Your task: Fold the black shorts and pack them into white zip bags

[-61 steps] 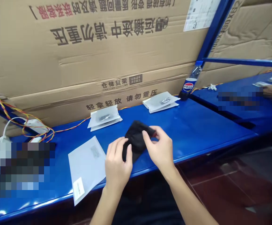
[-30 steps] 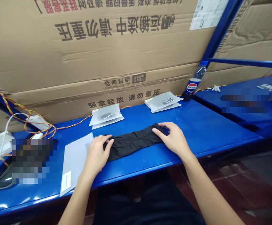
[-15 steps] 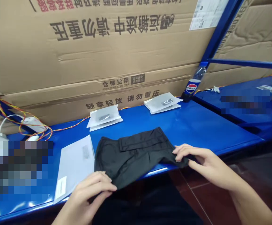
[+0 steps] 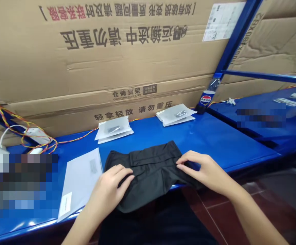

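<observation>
Flatly, black trousers (image 4: 148, 177) lie beneath left hand (image 4: 109, 192) and right hand (image 4: 204, 170).

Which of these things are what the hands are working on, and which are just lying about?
Being handled: folded black cloth garment, under the left hand and right hand.
Lying about: flat white mailer, frosted plastic pouch, second frosted plastic pouch, clear plastic Pepsi bottle, twisted yellow-and-red wires.
</observation>
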`<action>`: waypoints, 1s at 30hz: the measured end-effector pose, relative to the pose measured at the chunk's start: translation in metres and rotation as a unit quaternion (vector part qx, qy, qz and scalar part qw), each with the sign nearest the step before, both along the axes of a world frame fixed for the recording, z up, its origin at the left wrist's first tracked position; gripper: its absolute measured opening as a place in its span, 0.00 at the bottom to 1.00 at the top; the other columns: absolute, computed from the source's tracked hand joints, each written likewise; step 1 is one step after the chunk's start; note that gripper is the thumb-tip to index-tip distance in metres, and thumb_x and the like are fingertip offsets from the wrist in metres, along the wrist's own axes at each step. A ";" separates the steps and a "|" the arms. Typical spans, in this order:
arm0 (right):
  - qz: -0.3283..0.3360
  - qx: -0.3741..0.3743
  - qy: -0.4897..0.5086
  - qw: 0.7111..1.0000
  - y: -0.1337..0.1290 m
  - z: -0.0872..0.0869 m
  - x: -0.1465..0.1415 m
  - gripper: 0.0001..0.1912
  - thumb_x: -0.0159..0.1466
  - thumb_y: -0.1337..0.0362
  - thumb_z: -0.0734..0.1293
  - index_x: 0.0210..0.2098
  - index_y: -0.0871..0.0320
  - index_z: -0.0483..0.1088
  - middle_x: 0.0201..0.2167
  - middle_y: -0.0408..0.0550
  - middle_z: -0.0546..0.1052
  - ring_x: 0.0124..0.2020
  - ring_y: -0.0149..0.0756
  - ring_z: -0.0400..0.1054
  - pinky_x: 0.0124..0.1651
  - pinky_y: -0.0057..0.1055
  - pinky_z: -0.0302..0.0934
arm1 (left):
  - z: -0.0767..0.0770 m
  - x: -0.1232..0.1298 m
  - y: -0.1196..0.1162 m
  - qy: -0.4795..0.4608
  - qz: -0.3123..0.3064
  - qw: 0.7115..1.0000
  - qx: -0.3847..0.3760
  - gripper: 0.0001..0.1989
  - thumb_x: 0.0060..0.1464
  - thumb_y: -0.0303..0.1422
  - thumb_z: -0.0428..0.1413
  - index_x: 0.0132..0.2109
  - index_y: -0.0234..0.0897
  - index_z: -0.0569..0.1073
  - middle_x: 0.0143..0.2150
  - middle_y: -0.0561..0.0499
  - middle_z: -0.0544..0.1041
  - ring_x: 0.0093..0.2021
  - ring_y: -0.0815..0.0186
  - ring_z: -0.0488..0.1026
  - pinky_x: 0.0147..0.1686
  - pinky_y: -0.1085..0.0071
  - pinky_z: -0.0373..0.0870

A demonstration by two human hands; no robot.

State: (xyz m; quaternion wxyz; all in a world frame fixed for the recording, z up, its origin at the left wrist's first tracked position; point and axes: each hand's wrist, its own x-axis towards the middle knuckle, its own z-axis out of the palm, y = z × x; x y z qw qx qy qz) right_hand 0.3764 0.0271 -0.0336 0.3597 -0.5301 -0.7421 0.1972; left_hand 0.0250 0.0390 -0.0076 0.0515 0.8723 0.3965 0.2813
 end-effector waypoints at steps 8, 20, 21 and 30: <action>0.003 0.087 -0.063 0.994 0.038 -0.012 0.008 0.14 0.70 0.56 0.67 0.49 0.52 0.82 0.52 0.54 0.84 0.56 0.52 0.77 0.62 0.56 0.71 | -0.001 0.011 0.049 0.132 -0.033 0.990 0.045 0.08 0.69 0.34 0.57 0.46 0.41 0.81 0.48 0.44 0.83 0.49 0.54 0.80 0.48 0.60 0.79; -0.046 -0.016 0.104 0.993 0.121 0.012 -0.003 0.21 0.67 0.43 0.65 0.35 0.55 0.72 0.33 0.48 0.80 0.35 0.42 0.75 0.41 0.38 0.70 | 0.031 0.016 0.127 -0.038 0.038 0.982 -0.181 0.19 0.66 0.47 0.51 0.36 0.39 0.79 0.35 0.46 0.83 0.36 0.56 0.79 0.40 0.64 0.74; -0.042 -0.033 0.107 0.993 0.134 0.012 -0.005 0.22 0.66 0.41 0.65 0.33 0.55 0.71 0.28 0.45 0.78 0.31 0.40 0.73 0.38 0.36 0.69 | 0.028 0.017 0.138 -0.044 0.042 0.978 -0.198 0.22 0.65 0.49 0.51 0.35 0.39 0.79 0.32 0.47 0.82 0.33 0.57 0.78 0.37 0.65 0.74; -0.033 -0.072 0.131 0.988 0.148 -0.016 0.000 0.24 0.55 0.46 0.75 0.40 0.59 0.78 0.27 0.43 0.77 0.30 0.37 0.69 0.39 0.36 0.65 | -0.008 0.008 0.152 -0.084 0.048 0.958 -0.270 0.26 0.54 0.56 0.62 0.41 0.36 0.86 0.29 0.50 0.79 0.30 0.63 0.71 0.33 0.69 0.67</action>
